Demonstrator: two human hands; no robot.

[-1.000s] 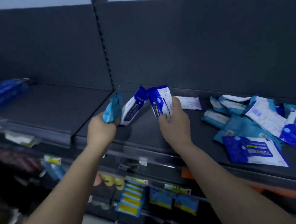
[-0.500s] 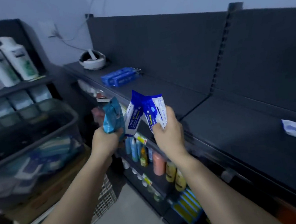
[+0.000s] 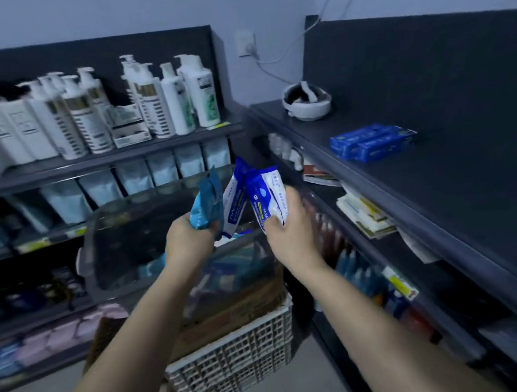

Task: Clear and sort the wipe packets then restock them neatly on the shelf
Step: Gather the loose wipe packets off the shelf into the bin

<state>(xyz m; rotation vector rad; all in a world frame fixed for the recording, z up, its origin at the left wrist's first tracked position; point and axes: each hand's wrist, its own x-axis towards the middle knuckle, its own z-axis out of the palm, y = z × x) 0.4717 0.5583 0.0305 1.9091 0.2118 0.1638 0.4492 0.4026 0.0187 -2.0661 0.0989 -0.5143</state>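
My left hand (image 3: 189,244) grips a teal wipe packet (image 3: 205,206) and a blue-and-white wipe packet (image 3: 235,203) side by side. My right hand (image 3: 289,231) grips another blue-and-white wipe packet (image 3: 267,196). Both hands hold the packets upright above a clear plastic bin (image 3: 102,244) that has more wipe packets lying in its bottom. The dark shelf (image 3: 442,195) runs along the right side, with its near part bare.
The bin rests on a cardboard box over a white lattice crate (image 3: 236,357). White pump bottles (image 3: 82,112) line the left shelving. On the right shelf sit blue boxes (image 3: 372,142) and a white bowl (image 3: 308,102). Lower shelves hold bottles and packets.
My view has swung left, away from the shelf with the loose wipe packets, to the bin and left shelving. Both hands kept their packets and now hold them over the bin.
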